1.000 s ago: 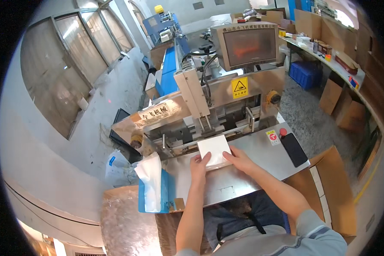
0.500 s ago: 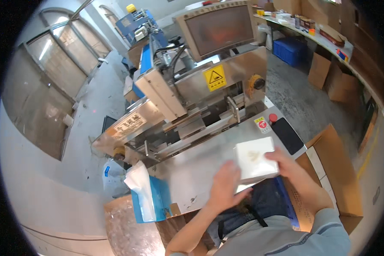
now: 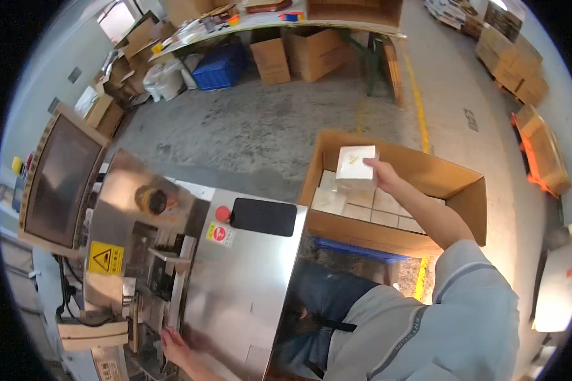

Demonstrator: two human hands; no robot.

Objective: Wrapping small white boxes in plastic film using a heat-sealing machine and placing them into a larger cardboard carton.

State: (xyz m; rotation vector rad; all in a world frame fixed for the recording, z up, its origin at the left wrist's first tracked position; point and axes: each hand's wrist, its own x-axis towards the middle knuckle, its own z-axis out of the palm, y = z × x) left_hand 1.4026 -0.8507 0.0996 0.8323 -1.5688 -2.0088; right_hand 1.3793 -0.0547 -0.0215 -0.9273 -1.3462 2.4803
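My right hand grips a small white carton with a faint gold mark on its top. It holds the carton above the far left part of a big open cardboard box. Several similar white cartons lie in rows inside that box. Down at the lower left, my left hand is beside the metal guide rail of the machine. Its fingers are drawn together at the tips; whatever they may hold is too small to make out.
The steel worktop carries a black pad and a red push button. A monitor stands at left. Beyond are a blue bin and a long bench. Stacked cartons stand at far right.
The view has swung right. My right hand has carried the white carton from over the worktop to above the big box. My left hand has come away from the carton to the machine's rail.
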